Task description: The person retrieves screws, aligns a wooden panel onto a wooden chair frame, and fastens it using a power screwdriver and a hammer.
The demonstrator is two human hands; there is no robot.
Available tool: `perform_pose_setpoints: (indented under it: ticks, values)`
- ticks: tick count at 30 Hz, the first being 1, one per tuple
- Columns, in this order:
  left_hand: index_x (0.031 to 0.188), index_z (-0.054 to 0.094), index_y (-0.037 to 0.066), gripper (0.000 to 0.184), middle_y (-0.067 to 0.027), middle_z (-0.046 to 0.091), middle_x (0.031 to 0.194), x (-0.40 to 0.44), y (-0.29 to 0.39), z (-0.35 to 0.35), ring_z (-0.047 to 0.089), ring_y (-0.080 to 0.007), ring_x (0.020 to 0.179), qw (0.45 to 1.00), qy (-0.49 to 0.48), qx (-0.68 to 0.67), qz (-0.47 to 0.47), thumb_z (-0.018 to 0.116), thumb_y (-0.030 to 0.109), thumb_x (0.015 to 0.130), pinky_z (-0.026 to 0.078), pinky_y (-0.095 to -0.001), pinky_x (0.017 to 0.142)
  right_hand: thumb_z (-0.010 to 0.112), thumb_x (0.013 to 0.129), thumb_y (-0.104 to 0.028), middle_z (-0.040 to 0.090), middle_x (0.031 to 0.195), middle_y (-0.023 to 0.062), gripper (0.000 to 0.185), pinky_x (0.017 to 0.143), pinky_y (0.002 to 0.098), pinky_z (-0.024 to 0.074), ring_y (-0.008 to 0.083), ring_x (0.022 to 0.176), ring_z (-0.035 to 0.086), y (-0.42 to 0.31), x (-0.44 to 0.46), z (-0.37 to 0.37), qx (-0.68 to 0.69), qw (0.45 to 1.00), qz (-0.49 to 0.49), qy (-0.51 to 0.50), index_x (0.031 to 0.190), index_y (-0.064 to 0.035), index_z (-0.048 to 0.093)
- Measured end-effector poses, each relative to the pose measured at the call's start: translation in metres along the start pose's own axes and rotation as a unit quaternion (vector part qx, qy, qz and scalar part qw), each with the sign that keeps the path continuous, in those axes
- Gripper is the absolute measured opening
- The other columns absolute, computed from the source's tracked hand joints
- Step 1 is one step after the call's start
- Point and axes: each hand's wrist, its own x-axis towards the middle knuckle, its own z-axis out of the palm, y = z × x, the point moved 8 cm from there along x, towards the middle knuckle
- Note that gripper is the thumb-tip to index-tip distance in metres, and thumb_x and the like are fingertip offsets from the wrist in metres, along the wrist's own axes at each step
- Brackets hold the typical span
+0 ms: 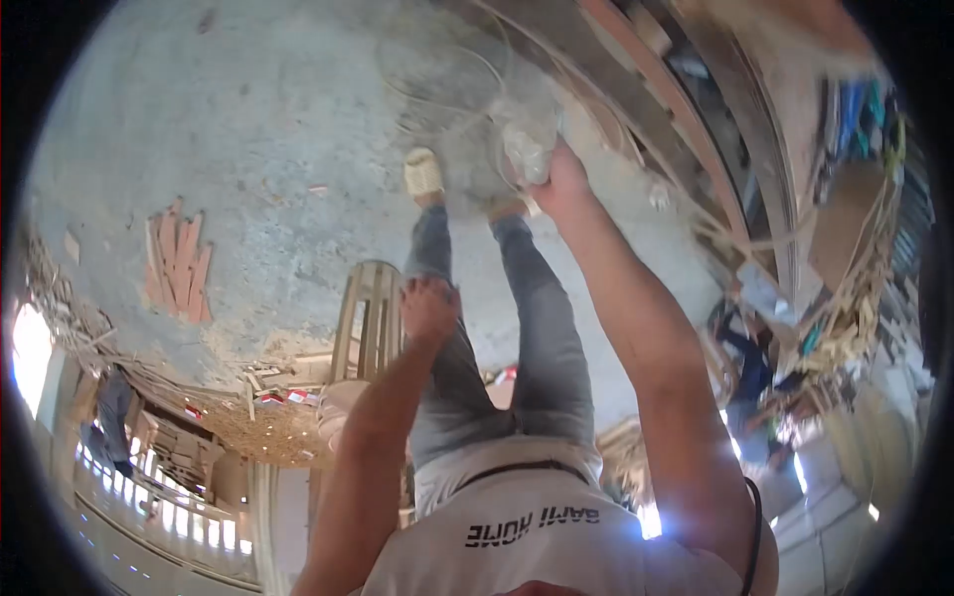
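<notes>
My right hand [563, 179] reaches forward, its fingers closed around a translucent, whitish plastic object [527, 151]. Blur hides that object's exact kind. My left hand [429, 310] lies over my left leg near the knee, with no held thing showing. Just left of that hand stands a slatted wooden frame [370, 316], like a chair back. Whether my left fingers touch it, I cannot tell. A thin looped hose or cord [452, 101] trails on the floor beyond the plastic object.
Reddish wood strips [178, 263] lie on the concrete floor at left. Long curved boards [686, 109] lean at upper right. Wood scraps [850, 328] pile up at right, and sawdust [263, 422] gathers at lower left. People [747, 358] [114, 417] are at both sides.
</notes>
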Motion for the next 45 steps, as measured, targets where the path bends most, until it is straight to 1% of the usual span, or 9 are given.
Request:
perform_pose_setpoints:
  ticks: [6, 7, 14, 18, 21, 25, 35, 38, 45]
  values:
    - [0.095, 0.068, 0.014, 0.030, -0.0072, 0.060, 0.107, -0.015, -0.007, 0.004, 0.049, -0.0266, 0.112, 0.997, 0.016, -0.062, -0.046, 0.065, 0.038, 0.078, 0.036, -0.0450, 0.094, 0.053, 0.093, -0.027, 0.063, 0.112, 0.0050, 0.029, 0.076, 0.0347, 0.0511, 0.0208, 0.097, 0.061, -0.010, 0.116, 0.039, -0.056, 0.998, -0.024, -0.028, 0.117, -0.0110, 0.057]
    - [0.095, 0.068, 0.014, 0.030, -0.0069, 0.060, 0.107, -0.016, -0.009, 0.005, 0.049, -0.0264, 0.111, 0.997, 0.023, -0.066, -0.044, 0.065, 0.038, 0.078, 0.036, -0.0450, 0.093, 0.061, 0.086, -0.013, 0.055, 0.123, 0.0134, 0.045, 0.082, 0.0424, 0.0537, 0.0271, 0.108, 0.059, -0.025, 0.130, 0.042, -0.077, 0.996, -0.031, -0.015, 0.126, -0.0016, 0.045]
    - [0.090, 0.068, 0.014, 0.029, -0.0060, 0.060, 0.103, -0.023, -0.025, 0.005, 0.050, -0.0286, 0.108, 0.991, 0.074, -0.098, -0.051, 0.065, 0.040, 0.077, 0.037, -0.0453, 0.091, 0.070, 0.083, -0.028, 0.051, 0.123, 0.0120, 0.054, 0.083, 0.0409, 0.0470, 0.0242, 0.102, 0.056, -0.140, 0.141, 0.122, -0.113, 0.954, -0.259, 0.100, 0.126, -0.0051, 0.046]
    - [0.093, 0.068, 0.013, 0.031, -0.0071, 0.060, 0.105, -0.021, -0.020, 0.005, 0.049, -0.0289, 0.110, 0.995, 0.045, -0.080, -0.045, 0.065, 0.040, 0.078, 0.038, -0.0457, 0.091, 0.069, 0.083, -0.036, 0.059, 0.109, 0.0108, 0.049, 0.084, 0.0369, 0.0450, 0.0215, 0.099, 0.056, -0.093, 0.131, 0.046, -0.491, 0.823, -0.279, 0.060, 0.117, -0.0047, 0.053]
    - [0.092, 0.068, 0.013, 0.031, -0.0090, 0.060, 0.105, -0.017, -0.019, 0.011, 0.050, -0.0301, 0.109, 0.996, 0.034, -0.073, -0.043, 0.064, 0.041, 0.079, 0.039, -0.0472, 0.091, 0.066, 0.084, -0.034, 0.064, 0.100, 0.0102, 0.036, 0.082, 0.0333, 0.0472, 0.0184, 0.093, 0.059, -0.008, 0.058, -0.040, -0.558, 0.798, -0.226, -0.043, 0.102, -0.0031, 0.062]
    - [0.091, 0.068, 0.014, 0.030, -0.0087, 0.061, 0.102, -0.017, -0.004, 0.011, 0.051, -0.0305, 0.107, 0.998, 0.050, -0.040, -0.021, 0.066, 0.041, 0.077, 0.040, -0.0466, 0.089, 0.067, 0.083, -0.042, 0.068, 0.094, 0.0153, 0.052, 0.074, 0.0334, 0.0509, 0.0240, 0.079, 0.065, 0.027, -0.101, -0.121, -0.684, 0.718, -0.116, 0.050, 0.112, 0.0005, 0.060]
    - [0.095, 0.069, 0.016, 0.034, -0.0076, 0.063, 0.107, -0.023, 0.035, 0.034, 0.052, -0.0281, 0.109, 0.997, 0.036, 0.056, -0.027, 0.066, 0.044, 0.077, 0.037, -0.0450, 0.094, 0.070, 0.084, -0.034, 0.070, 0.085, 0.0067, 0.046, 0.071, 0.0269, 0.0506, 0.0132, 0.082, 0.064, -0.031, -0.230, -0.350, -0.484, 0.824, -0.024, 0.293, 0.114, -0.0016, 0.059]
    - [0.097, 0.069, 0.016, 0.036, -0.0075, 0.063, 0.107, -0.025, 0.054, 0.053, 0.052, -0.0279, 0.110, 0.995, 0.021, 0.094, -0.037, 0.064, 0.046, 0.077, 0.036, -0.0441, 0.095, 0.070, 0.085, -0.033, 0.070, 0.088, 0.0074, 0.045, 0.074, 0.0268, 0.0503, 0.0131, 0.086, 0.065, -0.019, -0.229, -0.391, -0.558, 0.799, -0.036, 0.222, 0.116, -0.0020, 0.058]
    - [0.097, 0.069, 0.015, 0.038, -0.0078, 0.062, 0.110, -0.036, 0.085, 0.089, 0.050, -0.0273, 0.113, 0.984, 0.018, 0.173, -0.041, 0.063, 0.047, 0.078, 0.036, -0.0448, 0.095, 0.070, 0.085, -0.030, 0.070, 0.096, 0.0088, 0.046, 0.078, 0.0273, 0.0490, 0.0127, 0.091, 0.063, 0.042, -0.276, -0.467, -0.431, 0.872, 0.022, 0.229, 0.119, -0.0006, 0.058]
